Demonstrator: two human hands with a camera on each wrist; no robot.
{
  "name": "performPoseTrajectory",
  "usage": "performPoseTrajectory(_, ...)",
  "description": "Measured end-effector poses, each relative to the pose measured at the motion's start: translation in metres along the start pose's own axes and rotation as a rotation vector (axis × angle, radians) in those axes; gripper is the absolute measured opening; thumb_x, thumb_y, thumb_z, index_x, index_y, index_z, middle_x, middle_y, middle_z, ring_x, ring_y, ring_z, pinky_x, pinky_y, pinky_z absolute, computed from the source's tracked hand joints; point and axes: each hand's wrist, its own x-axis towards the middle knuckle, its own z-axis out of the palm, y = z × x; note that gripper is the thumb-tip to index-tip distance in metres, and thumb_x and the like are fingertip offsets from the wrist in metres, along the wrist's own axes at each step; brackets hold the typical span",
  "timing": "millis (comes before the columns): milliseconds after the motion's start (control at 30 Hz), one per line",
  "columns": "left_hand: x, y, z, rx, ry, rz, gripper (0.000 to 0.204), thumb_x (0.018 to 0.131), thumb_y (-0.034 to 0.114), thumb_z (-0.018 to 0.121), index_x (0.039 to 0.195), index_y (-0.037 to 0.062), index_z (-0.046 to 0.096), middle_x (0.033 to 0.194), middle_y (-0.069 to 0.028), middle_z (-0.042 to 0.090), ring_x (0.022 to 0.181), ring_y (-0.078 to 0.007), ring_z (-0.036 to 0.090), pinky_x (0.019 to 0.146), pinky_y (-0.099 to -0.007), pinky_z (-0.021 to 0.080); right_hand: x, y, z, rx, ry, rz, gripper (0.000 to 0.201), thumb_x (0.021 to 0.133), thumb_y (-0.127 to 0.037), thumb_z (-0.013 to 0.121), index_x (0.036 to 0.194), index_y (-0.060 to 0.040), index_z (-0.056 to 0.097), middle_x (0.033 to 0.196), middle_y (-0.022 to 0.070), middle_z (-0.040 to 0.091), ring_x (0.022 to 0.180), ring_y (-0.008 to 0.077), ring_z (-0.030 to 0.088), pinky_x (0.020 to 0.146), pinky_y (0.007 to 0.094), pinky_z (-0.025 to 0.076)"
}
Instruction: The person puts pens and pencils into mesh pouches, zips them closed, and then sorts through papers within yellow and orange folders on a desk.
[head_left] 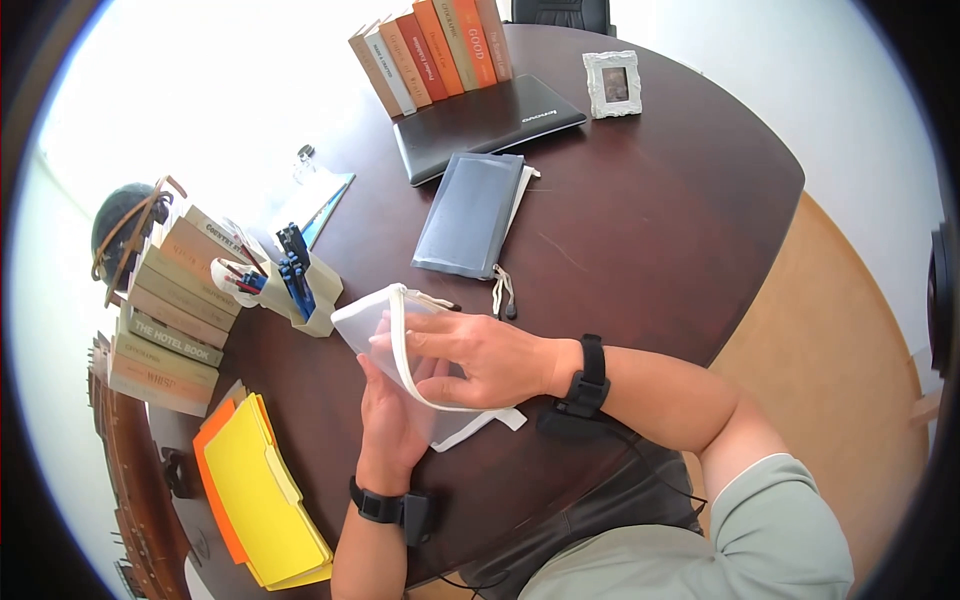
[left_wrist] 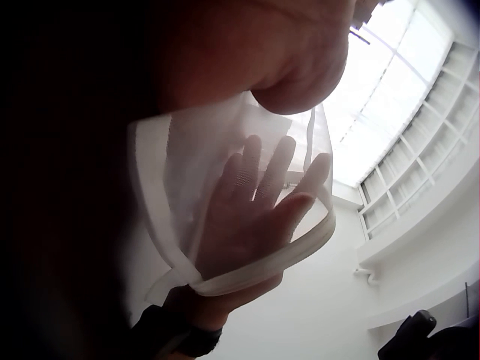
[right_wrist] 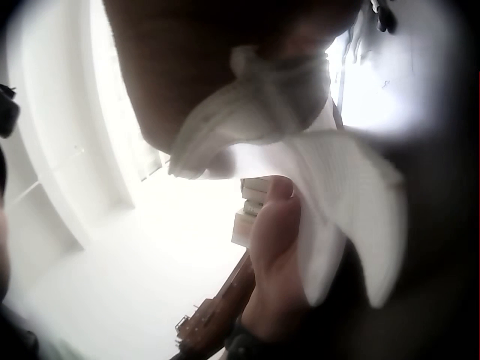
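Observation:
A translucent pouch with a white zip edge (head_left: 401, 345) is held above the table in the head view. The left hand (head_left: 393, 420) supports it from below and behind, thumb up along its side. The right hand (head_left: 490, 358) reaches through the pouch's opening, its fingers spread inside. In the left wrist view the right hand (left_wrist: 251, 217) shows through the mesh of the pouch (left_wrist: 240, 274), fingers extended. In the right wrist view the left hand (right_wrist: 275, 247) is beside the white pouch fabric (right_wrist: 352, 195); its fingers are mostly hidden.
Beyond the hands lie a dark zip pouch (head_left: 468, 212) and a closed laptop (head_left: 490, 120), with books (head_left: 440, 50) and a white photo frame (head_left: 613, 84) behind. To the left stand a pen holder (head_left: 315, 295) and more books (head_left: 175, 310); yellow folders (head_left: 262, 490) lie nearer.

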Motion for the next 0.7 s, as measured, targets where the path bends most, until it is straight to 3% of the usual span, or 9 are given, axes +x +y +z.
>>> performPoseTrajectory(67, -0.002, 0.001, -0.001, 0.081, 0.005, -0.003, 0.074, 0.108, 0.06, 0.031, 0.165, 0.0137, 0.02, 0.162, -0.0121, 0.037, 0.148, -0.032, 0.039, 0.124, -0.0499, 0.031, -0.001, -0.006, -0.006, 0.135, -0.128, 0.149, 0.052, 0.094, -0.019, 0.064, 0.144, -0.0115, 0.056, 0.141, 0.0186, 0.061, 0.105, 0.0374, 0.069, 0.094, 0.0434, 0.056)
performPoseTrajectory(167, -0.005, 0.001, 0.005, 0.151, 0.02, 0.004, 0.076, 0.107, 0.062, 0.03, 0.165, 0.0128, 0.021, 0.16, -0.0118, 0.041, 0.145, -0.0311, 0.042, 0.123, -0.0478, 0.033, -0.001, 0.004, -0.005, -0.069, -0.249, 0.051, 0.046, 0.095, -0.014, 0.061, 0.141, -0.012, 0.057, 0.13, 0.0183, 0.066, 0.104, 0.0385, 0.068, 0.092, 0.0437, 0.055)
performPoseTrajectory(267, -0.007, 0.0, 0.007, 0.188, 0.04, -0.022, 0.078, 0.106, 0.064, 0.029, 0.164, 0.0123, 0.023, 0.158, -0.0122, 0.044, 0.144, -0.0306, 0.044, 0.122, -0.047, 0.035, -0.004, 0.009, -0.004, 0.111, -0.242, 0.162, 0.056, 0.092, -0.018, 0.07, 0.146, -0.0136, 0.054, 0.133, 0.017, 0.066, 0.109, 0.0395, 0.068, 0.098, 0.0425, 0.054)
performPoseTrajectory(367, -0.007, 0.001, 0.006, 0.231, 0.065, -0.063, 0.079, 0.106, 0.066, 0.025, 0.163, 0.0118, 0.026, 0.156, -0.0127, 0.046, 0.143, -0.0303, 0.046, 0.119, -0.0471, 0.039, 0.0, -0.003, -0.006, 0.085, -0.276, 0.22, 0.058, 0.089, -0.023, 0.074, 0.144, -0.0136, 0.056, 0.128, 0.0172, 0.068, 0.11, 0.0402, 0.067, 0.097, 0.0443, 0.054)
performPoseTrajectory(400, -0.007, 0.003, 0.007, 0.201, 0.068, -0.093, 0.08, 0.106, 0.067, 0.024, 0.163, 0.0117, 0.026, 0.156, -0.0128, 0.046, 0.143, -0.0304, 0.047, 0.119, -0.0473, 0.04, 0.001, -0.003, -0.003, 0.093, -0.338, 0.321, 0.058, 0.088, -0.026, 0.075, 0.141, -0.0117, 0.058, 0.126, 0.0175, 0.068, 0.113, 0.0411, 0.066, 0.096, 0.046, 0.054)
performPoseTrajectory(500, -0.009, 0.006, 0.0, 0.158, 0.073, -0.149, 0.081, 0.106, 0.069, 0.022, 0.164, 0.0124, 0.027, 0.157, -0.0133, 0.046, 0.143, -0.0309, 0.047, 0.117, -0.0482, 0.042, -0.006, 0.007, 0.013, 0.026, -0.21, 0.072, 0.056, 0.089, -0.027, 0.075, 0.14, -0.0095, 0.059, 0.126, 0.0179, 0.068, 0.118, 0.0416, 0.063, 0.098, 0.0469, 0.052)
performPoseTrajectory(700, -0.01, 0.008, 0.007, 0.11, 0.099, -0.22, 0.081, 0.106, 0.069, 0.02, 0.161, 0.0109, 0.029, 0.154, -0.0157, 0.048, 0.141, -0.0328, 0.05, 0.114, -0.0491, 0.046, -0.005, 0.008, 0.01, -0.14, -0.218, -0.026, 0.062, 0.088, -0.036, 0.078, 0.141, -0.0095, 0.06, 0.147, 0.0206, 0.055, 0.139, 0.0437, 0.047, 0.113, 0.0521, 0.041)
